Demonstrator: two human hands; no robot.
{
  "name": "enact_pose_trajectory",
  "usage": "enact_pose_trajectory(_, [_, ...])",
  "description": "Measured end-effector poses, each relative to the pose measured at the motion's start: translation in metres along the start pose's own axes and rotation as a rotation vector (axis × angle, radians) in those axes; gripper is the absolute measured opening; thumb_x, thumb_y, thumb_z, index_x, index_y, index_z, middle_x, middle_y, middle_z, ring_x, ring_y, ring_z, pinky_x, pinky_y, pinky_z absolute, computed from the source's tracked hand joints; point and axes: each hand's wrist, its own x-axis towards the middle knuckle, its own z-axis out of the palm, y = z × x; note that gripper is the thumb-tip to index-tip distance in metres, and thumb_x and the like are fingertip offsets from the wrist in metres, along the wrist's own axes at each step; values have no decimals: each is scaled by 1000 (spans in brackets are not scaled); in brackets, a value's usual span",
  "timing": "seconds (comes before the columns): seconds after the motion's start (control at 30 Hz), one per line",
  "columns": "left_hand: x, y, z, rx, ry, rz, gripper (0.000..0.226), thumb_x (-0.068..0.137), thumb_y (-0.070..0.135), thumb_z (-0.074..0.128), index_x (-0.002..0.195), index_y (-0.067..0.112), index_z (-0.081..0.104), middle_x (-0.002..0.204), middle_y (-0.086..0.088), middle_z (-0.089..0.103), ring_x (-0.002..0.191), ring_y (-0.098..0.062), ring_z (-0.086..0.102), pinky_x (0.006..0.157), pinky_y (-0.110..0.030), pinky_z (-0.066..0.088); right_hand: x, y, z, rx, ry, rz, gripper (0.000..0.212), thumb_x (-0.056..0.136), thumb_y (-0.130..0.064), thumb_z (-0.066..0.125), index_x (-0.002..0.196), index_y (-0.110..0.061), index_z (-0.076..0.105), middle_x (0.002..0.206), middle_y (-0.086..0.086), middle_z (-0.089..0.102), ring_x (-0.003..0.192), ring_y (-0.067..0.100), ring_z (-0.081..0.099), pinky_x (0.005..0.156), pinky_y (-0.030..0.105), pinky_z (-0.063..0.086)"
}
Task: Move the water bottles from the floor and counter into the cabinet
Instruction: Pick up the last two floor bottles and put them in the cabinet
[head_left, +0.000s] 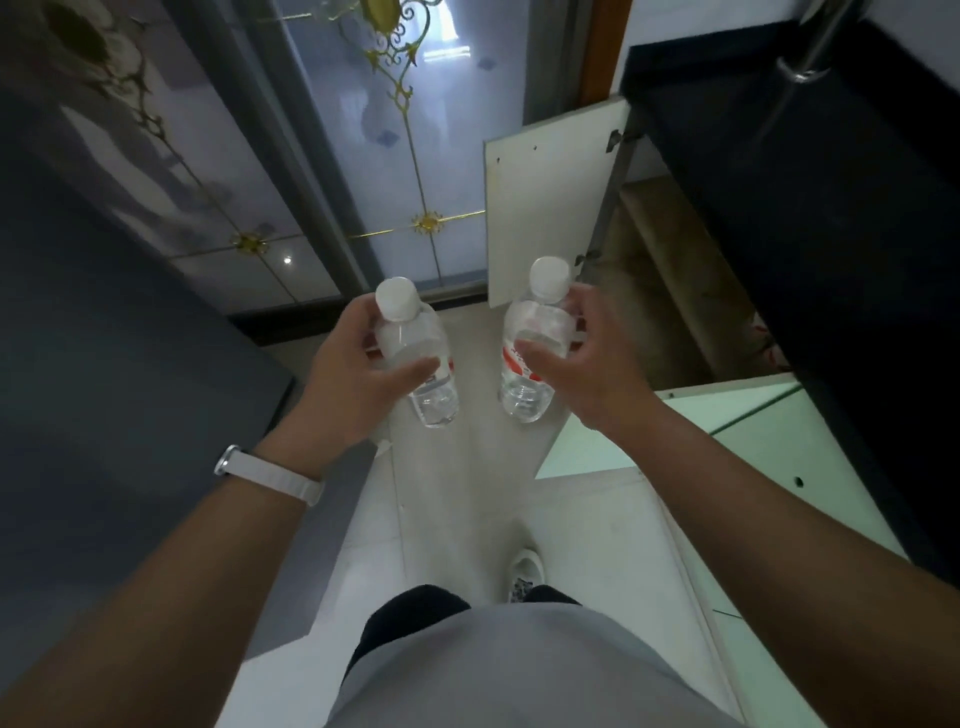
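I hold two clear water bottles with white caps and red-and-white labels above the tiled floor. My left hand (358, 374) grips the left bottle (415, 358) around its upper body, thumb across the front. My right hand (576, 358) grips the right bottle (530, 353) the same way, fingers curled round its shoulder. Both bottles hang roughly upright, caps toward me, side by side and apart. To the right stands the cabinet (670, 280) under a dark counter, with its white door (545, 213) swung open and a bare wooden shelf visible inside.
A second pale green cabinet door (727, 441) stands open at lower right. The black counter (810, 197) with a chrome faucet overhangs on the right. A frosted glass sliding door (395, 171) with gold trim lies ahead, a dark grey unit (104, 364) on the left.
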Motion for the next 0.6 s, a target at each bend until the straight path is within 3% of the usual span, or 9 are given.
enact_pose_trajectory(0.13, [54,-1,8,6,-71,36,61,79,17,82,132,14,52,122,0,62,108,-11,62,89,-19,52,27,3,-6,5,58,48,61,67,-52,73,118,-38,44,115,-11,54,102,9,57,90,34,53])
enact_pose_trajectory(0.23, [95,-8,13,6,-135,51,62,77,18,84,129,13,51,121,-4,62,108,-18,63,92,-30,53,45,7,-4,0,112,96,56,73,-42,77,119,-38,45,116,-11,54,102,7,57,86,28,51])
enact_pose_trajectory(0.37, [156,-21,15,-38,-238,67,67,67,33,81,126,16,53,116,-2,65,103,-15,66,91,-35,55,75,8,3,-55,209,155,58,72,-45,76,120,-39,44,120,-9,53,106,10,56,88,27,50])
enact_pose_trajectory(0.6, [273,-31,4,1,-447,142,52,73,37,80,118,28,56,107,6,70,95,-11,69,86,-42,57,122,-23,29,-134,417,257,56,74,-43,77,120,-35,46,116,-10,54,104,6,56,87,23,49])
